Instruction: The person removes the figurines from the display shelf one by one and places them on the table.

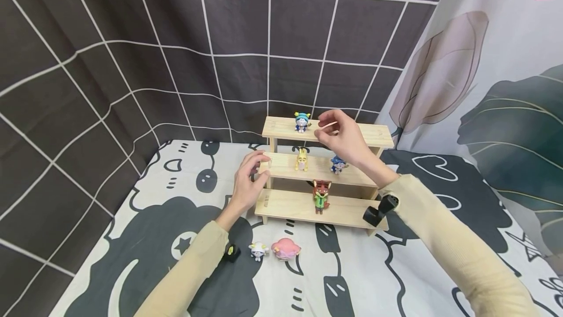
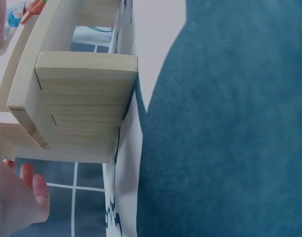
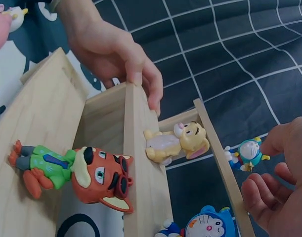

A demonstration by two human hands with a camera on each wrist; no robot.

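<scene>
**A:** Starting nearest me: what do you count on the cloth in front of the shelf?

**B:** Two loose toys, a small white figure [image 1: 258, 250] and a pink plush one [image 1: 286, 249] just beside it. Beyond them is one three-step wooden shelf [image 1: 290, 205]. I count four figures on it: a fox figure [image 1: 321, 196] on the bottom step, a yellow figure [image 1: 301, 159] and a blue-hatted figure [image 1: 337, 164] on the middle step, and a blue cat figure [image 1: 302, 121] on top.

**A:** And the hands?

**B:** My left hand [image 1: 248, 180] grips the left end of the middle step, fingers curled over the edge. My right hand [image 1: 340, 134] hovers at the top step, just right of the blue cat figure, fingers loosely bent and holding nothing.

**A:** What do the wrist views add?

**B:** The right wrist view shows the fox figure's face close up and the left fingers [image 3: 141, 74] wrapped over the plank's end, which the head view only hints at. The left wrist view shows mostly the shelf's end grain and dark cloth; no figure is clear there.
</scene>
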